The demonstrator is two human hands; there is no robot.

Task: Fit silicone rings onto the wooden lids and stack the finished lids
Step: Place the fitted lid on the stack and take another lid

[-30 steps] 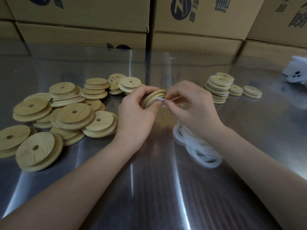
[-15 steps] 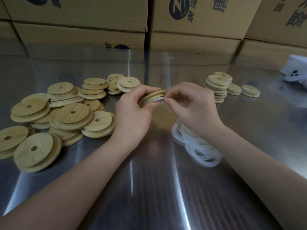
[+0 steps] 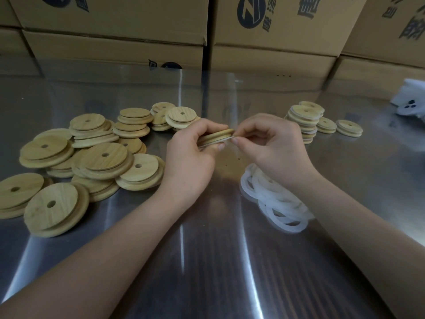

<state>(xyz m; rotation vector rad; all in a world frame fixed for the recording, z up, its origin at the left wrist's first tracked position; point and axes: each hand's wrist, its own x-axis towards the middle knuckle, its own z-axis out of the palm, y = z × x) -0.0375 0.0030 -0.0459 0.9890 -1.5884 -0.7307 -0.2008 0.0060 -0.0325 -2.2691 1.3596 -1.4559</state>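
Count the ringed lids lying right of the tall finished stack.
2: the inner lid sits just beside the finished stack, the outer lid further right, apart. Others may be hidden behind the stack.

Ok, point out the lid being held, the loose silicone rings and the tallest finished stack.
Held wooden lid (image 3: 216, 136): head view, its exposed wooden rim.
Pile of silicone rings (image 3: 273, 199): head view, middle of the white pile.
Tallest stack of finished lids (image 3: 299, 114): head view, top lid's face.

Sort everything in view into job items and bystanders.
Job: held lid, ring at its edge, left hand, right hand, bare lids, loose rings, finished stack.
Bystanders: boxes, white object at far right.
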